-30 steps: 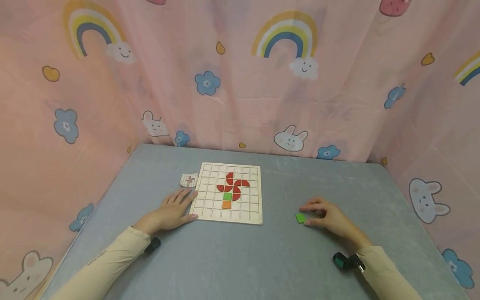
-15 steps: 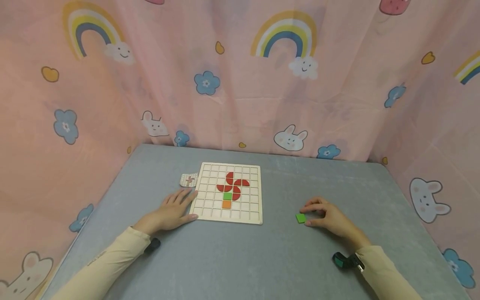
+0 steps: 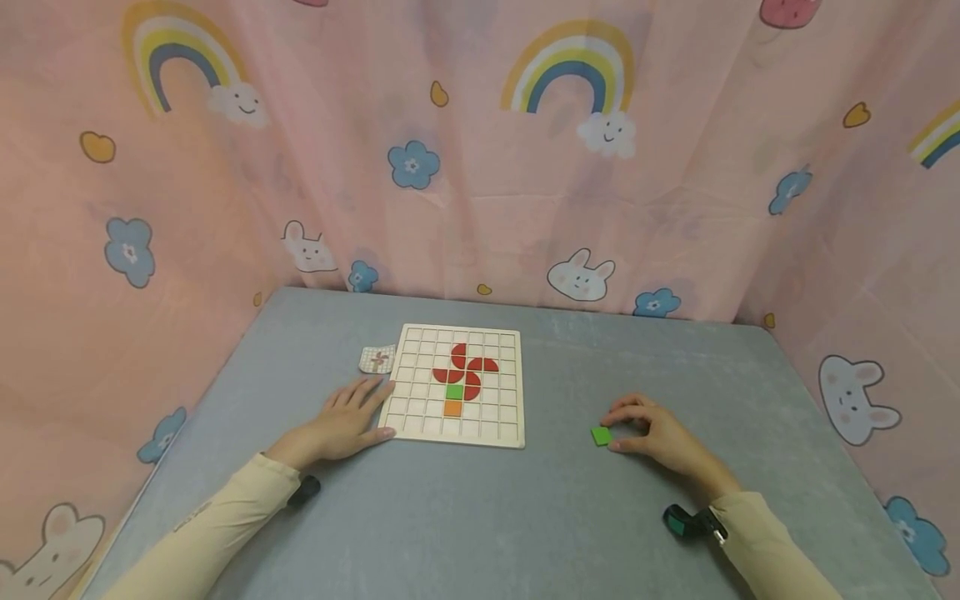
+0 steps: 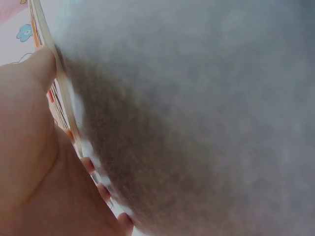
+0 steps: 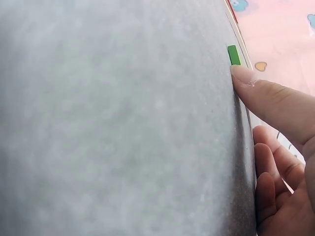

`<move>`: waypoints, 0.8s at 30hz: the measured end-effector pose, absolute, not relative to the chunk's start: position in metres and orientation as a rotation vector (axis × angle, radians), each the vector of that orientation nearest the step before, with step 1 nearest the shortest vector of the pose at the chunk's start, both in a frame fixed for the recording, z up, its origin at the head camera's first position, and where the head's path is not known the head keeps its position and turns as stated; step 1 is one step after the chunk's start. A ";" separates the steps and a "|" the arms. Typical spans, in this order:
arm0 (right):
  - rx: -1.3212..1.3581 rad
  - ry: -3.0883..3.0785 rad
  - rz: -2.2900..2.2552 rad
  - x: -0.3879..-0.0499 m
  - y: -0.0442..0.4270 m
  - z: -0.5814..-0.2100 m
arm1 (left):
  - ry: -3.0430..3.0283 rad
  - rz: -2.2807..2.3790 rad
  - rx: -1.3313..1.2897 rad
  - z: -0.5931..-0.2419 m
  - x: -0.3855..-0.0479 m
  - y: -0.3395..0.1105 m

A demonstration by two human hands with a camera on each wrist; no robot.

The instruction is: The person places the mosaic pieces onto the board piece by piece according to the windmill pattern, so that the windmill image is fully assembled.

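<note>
A square wooden grid board [image 3: 491,421] lies on the table. It bears several red rounded pieces [image 3: 487,365] in a pinwheel, plus one green square tile [image 3: 454,392] and an orange square tile [image 3: 453,408] below them. My left hand [image 3: 341,425] rests at the board's left edge, fingers spread, thumb and fingertips touching the rim. Off to the right, my right hand [image 3: 656,433] pinches a loose green square tile [image 3: 601,436] at the tabletop between thumb and index finger. In the right wrist view, the thumb meets the end of that loose green tile [image 5: 234,55].
A small pattern card [image 3: 377,359] with a pinwheel drawing lies against the board's upper left side. Grey cloth covers the table [image 3: 480,517]. A pink printed curtain [image 3: 480,200] stands behind it and along both sides.
</note>
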State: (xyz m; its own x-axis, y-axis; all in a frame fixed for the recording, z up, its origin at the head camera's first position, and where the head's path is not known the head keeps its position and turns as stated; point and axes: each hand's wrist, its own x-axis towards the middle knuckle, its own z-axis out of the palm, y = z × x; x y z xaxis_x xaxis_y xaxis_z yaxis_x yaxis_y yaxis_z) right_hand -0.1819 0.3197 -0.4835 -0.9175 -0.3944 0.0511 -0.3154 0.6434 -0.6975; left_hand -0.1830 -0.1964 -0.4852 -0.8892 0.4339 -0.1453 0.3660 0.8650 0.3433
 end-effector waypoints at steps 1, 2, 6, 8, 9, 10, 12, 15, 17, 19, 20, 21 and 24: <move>-0.593 2.752 -1.135 -0.182 0.319 -0.483 | 2.820 0.459 0.612 -0.484 -0.183 -0.196; -0.590 2.752 -1.131 -0.182 0.319 -0.483 | 2.820 0.461 0.612 -0.484 -0.182 -0.196; -0.585 2.763 -1.120 -0.182 0.319 -0.483 | 2.813 0.466 0.606 -0.481 -0.182 -0.195; -0.585 2.766 -1.125 -0.182 0.319 -0.483 | 2.810 0.468 0.603 -0.481 -0.182 -0.195; -0.584 2.768 -1.125 -0.183 0.319 -0.484 | 2.809 0.469 0.602 -0.481 -0.182 -0.195; -0.582 2.769 -1.127 -0.183 0.319 -0.485 | 2.808 0.469 0.602 -0.481 -0.182 -0.195; -0.573 2.771 -1.128 -0.183 0.319 -0.485 | 2.809 0.474 0.601 -0.480 -0.182 -0.195; -0.580 2.780 -1.126 -0.183 0.318 -0.485 | 2.809 0.473 0.608 -0.478 -0.181 -0.195; -0.586 2.784 -1.126 -0.181 0.318 -0.483 | 2.803 0.478 0.615 -0.476 -0.180 -0.196; -0.595 2.787 -1.126 -0.180 0.317 -0.482 | 2.798 0.483 0.626 -0.474 -0.179 -0.196; -0.590 2.786 -1.126 -0.180 0.317 -0.482 | 2.794 0.488 0.629 -0.472 -0.178 -0.196; -0.585 2.788 -1.124 -0.180 0.317 -0.482 | 2.794 0.496 0.637 -0.472 -0.178 -0.196; -0.562 2.799 -1.108 -0.180 0.316 -0.483 | 2.793 0.497 0.648 -0.470 -0.176 -0.196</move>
State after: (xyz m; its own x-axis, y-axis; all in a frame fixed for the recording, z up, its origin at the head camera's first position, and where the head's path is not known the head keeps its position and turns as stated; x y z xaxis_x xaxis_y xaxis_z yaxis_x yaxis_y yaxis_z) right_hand -0.1801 0.3164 -0.4826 -0.9295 -0.3638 0.0602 -0.3065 0.6712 -0.6750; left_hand -0.1762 -0.1957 -0.4700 -0.8756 0.4607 -0.1453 0.3823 0.8448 0.3744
